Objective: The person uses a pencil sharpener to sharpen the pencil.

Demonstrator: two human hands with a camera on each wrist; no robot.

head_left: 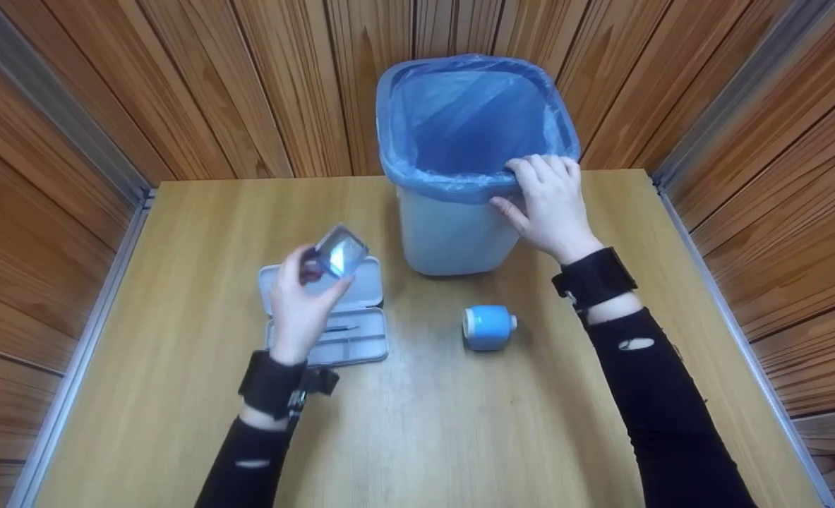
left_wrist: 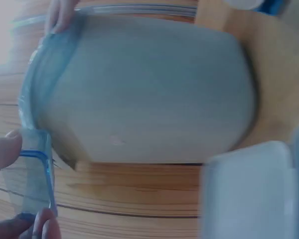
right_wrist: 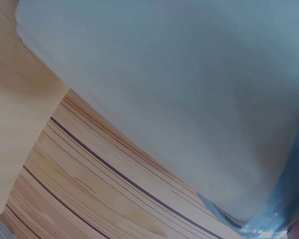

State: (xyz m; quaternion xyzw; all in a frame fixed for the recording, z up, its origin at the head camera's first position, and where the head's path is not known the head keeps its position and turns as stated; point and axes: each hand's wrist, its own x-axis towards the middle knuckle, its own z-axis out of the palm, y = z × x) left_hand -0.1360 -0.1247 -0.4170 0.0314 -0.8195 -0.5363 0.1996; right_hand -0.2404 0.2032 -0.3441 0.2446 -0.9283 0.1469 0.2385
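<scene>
My left hand holds a small clear plastic box between thumb and fingers, above an open grey case. In the left wrist view the see-through box shows a blue edge, with the thumb on one side and fingertips on the other. At the back, a pale trash bin stands upright, lined with a blue plastic bag folded over its rim. My right hand grips the bin's front right rim, fingers over the edge and thumb against the bag outside.
A blue and white cylindrical object lies on the wooden table in front of the bin. Inside the case's lower half is a thin dark pen-like item. Wood-plank walls enclose the back and sides.
</scene>
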